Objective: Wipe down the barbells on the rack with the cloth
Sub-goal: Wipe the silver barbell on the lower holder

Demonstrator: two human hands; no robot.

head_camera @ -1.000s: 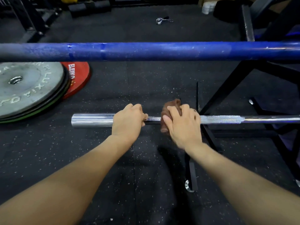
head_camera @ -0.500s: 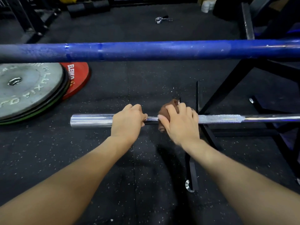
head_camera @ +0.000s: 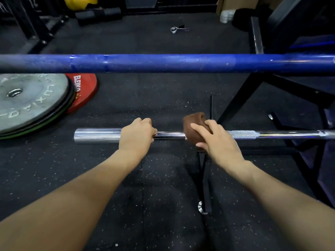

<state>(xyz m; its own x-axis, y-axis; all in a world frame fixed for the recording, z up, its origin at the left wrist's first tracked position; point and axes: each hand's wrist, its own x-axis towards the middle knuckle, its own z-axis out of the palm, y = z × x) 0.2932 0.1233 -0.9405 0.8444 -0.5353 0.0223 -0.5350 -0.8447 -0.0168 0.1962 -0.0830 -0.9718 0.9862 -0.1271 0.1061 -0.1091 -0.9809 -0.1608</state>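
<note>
A chrome barbell [head_camera: 97, 135] lies level across the lower rack, its thick sleeve end pointing left. My left hand [head_camera: 136, 135] grips it where the sleeve meets the thinner shaft. A brown cloth [head_camera: 193, 126] is wrapped round the shaft just right of that. My right hand [head_camera: 217, 138] holds the cloth against the bar, fingers over the top and thumb underneath. The knurled part of the shaft shows to the right of my right hand. A blue barbell [head_camera: 163, 62] runs across the whole view higher up.
Stacked weight plates [head_camera: 30, 102], grey on top with a red one [head_camera: 83, 91] behind, lie on the floor at left. Black rack legs [head_camera: 233, 104] stand at right. A spring collar [head_camera: 175, 29] lies on the rubber floor farther back. A black strap with a metal ring [head_camera: 202, 207] hangs below the bar.
My right hand with the cloth has shifted slightly along the shaft and loosened, showing more of the cloth on its left. My left hand has kept its grip.
</note>
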